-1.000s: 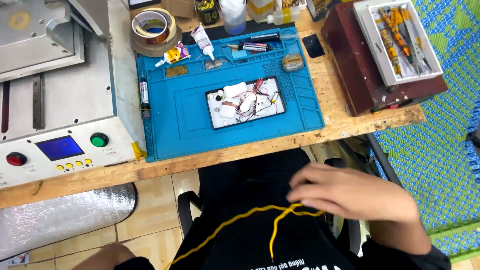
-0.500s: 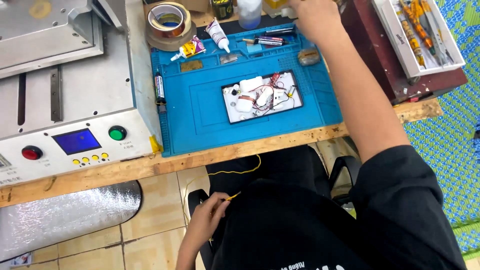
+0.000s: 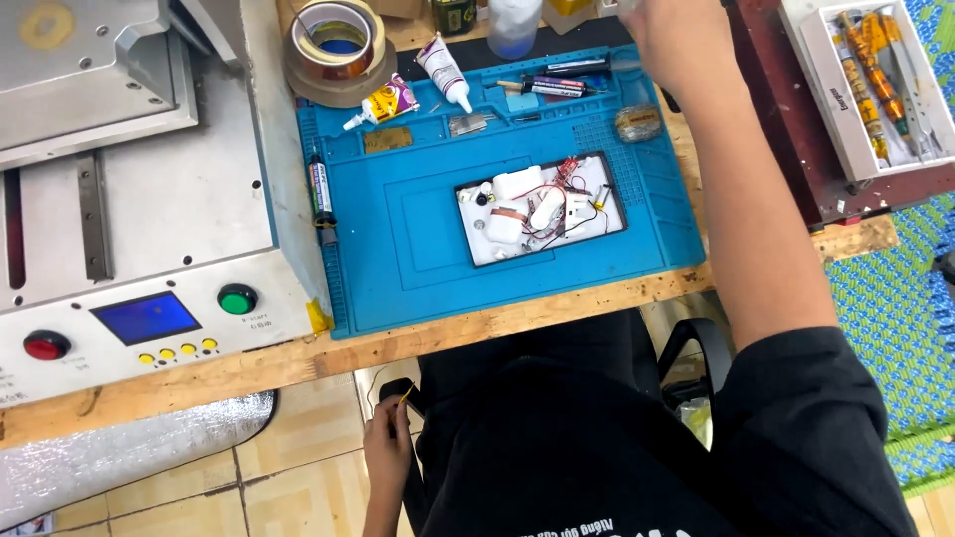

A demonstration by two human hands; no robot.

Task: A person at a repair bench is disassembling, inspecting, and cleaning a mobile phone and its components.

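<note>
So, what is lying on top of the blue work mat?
On the blue work mat lies a white tray with small white parts and red wires, a black pen-like tool, and tubes at the far edge. The right hand covers the far right corner.

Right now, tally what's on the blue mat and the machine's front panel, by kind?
Round buttons on the grey machine panel: 2, one red, one green
Small yellow buttons: 4
White squeeze tubes with pointed nozzles: 2, and
Tape rolls: 1
Black trays of white parts and wires: 1
Black marker pens: 1
Total: 11
</note>
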